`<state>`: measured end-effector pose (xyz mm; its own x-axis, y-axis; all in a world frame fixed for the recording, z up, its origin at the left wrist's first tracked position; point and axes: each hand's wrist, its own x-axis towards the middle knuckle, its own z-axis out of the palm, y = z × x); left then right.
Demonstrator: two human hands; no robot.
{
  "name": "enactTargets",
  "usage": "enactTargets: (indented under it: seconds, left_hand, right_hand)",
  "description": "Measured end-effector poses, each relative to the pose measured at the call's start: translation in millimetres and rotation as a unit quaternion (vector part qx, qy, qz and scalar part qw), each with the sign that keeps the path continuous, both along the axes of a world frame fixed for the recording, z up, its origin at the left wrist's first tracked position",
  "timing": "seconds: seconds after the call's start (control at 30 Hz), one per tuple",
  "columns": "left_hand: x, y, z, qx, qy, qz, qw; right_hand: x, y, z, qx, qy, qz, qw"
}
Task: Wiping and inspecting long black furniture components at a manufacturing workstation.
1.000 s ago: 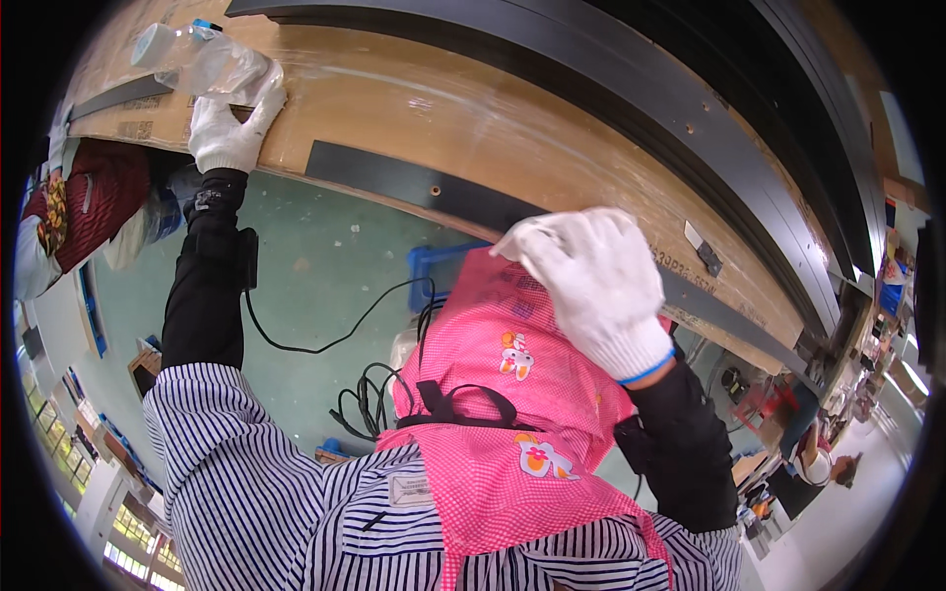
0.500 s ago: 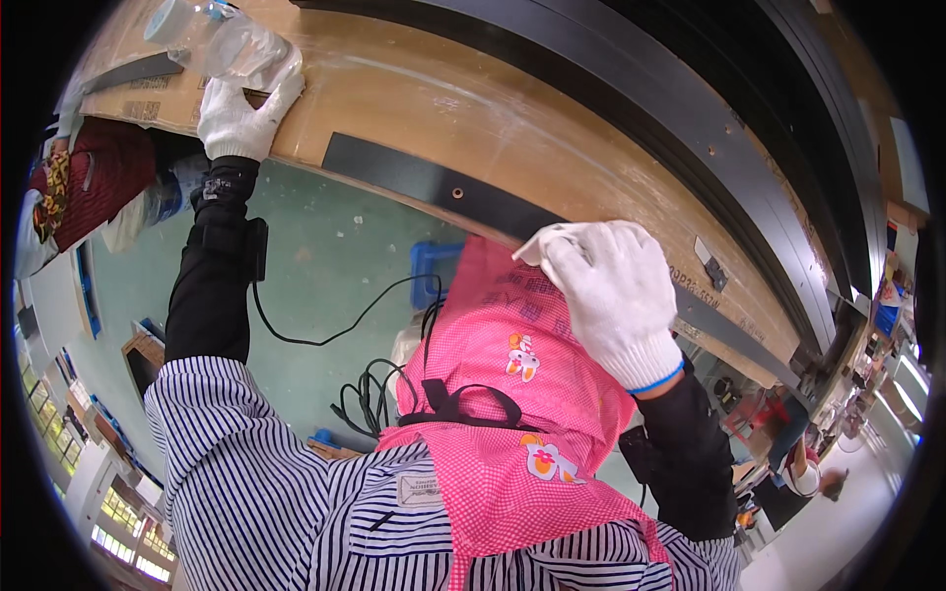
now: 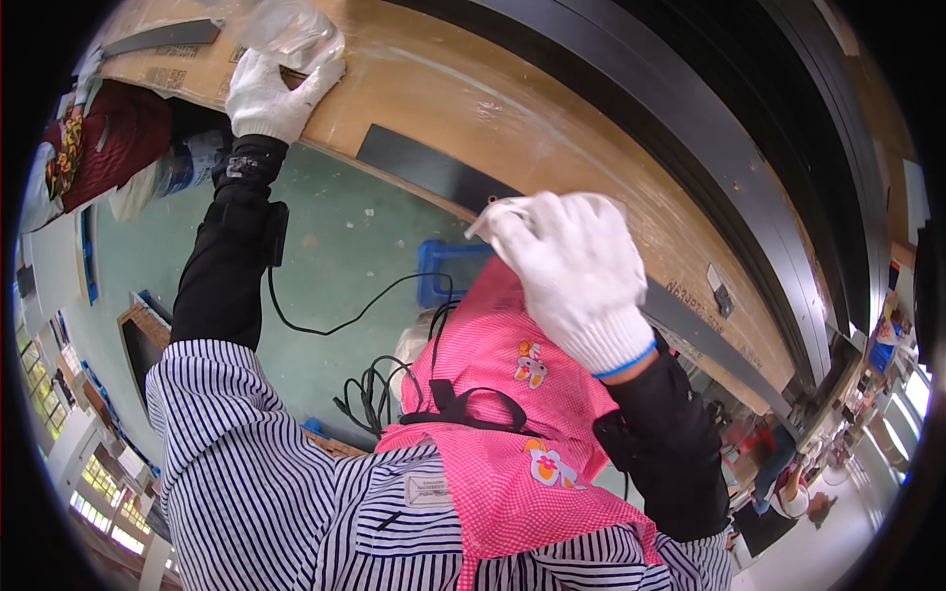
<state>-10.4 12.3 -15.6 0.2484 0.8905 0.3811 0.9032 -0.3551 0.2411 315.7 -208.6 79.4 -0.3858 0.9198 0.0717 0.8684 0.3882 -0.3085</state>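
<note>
My left hand [image 3: 279,94], in a white knitted glove, is closed around the near end of a clear plastic bottle [image 3: 296,34] on the cardboard-covered bench. The bottle's far part runs out of the picture. My right hand [image 3: 581,266], also gloved in white, grips a folded white cloth [image 3: 501,215] over a long dark grey strip [image 3: 424,165] along the bench's near edge. The glove hides the middle of the strip. A small hole shows in the strip by the cloth.
Long black profiles [image 3: 680,128] lie along the far side of the bench [image 3: 414,74]. Another dark strip [image 3: 163,37] rests at far left, near a person in dark red [image 3: 123,143]. A blue stool [image 3: 434,271] and black cable [image 3: 370,399] are below.
My right hand has moved left along the strip with the cloth, covering more of its middle. The whole view has shifted a little; my left hand stays on the bottle.
</note>
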Motion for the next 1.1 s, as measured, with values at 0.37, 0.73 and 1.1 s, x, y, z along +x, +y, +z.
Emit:
enactTargets:
  seconds: [0.37, 0.73, 1.1]
  left_hand:
    - [3.5, -3.3, 4.7, -0.001, 0.005, 0.008, 1.0]
    - [2.7, -1.5, 1.7, 0.014, -0.03, -0.008, 0.999]
    - [-0.8, 1.0, -2.6, 0.029, -0.005, 0.003, 1.0]
  right_hand:
    - [-2.7, 1.5, 3.0, 0.009, -0.033, -0.019, 0.999]
    - [-2.8, 2.0, 3.2, 0.035, -0.025, -0.005, 0.999]
    - [-0.4, 0.8, 5.1, -0.007, -0.032, -0.009, 0.999]
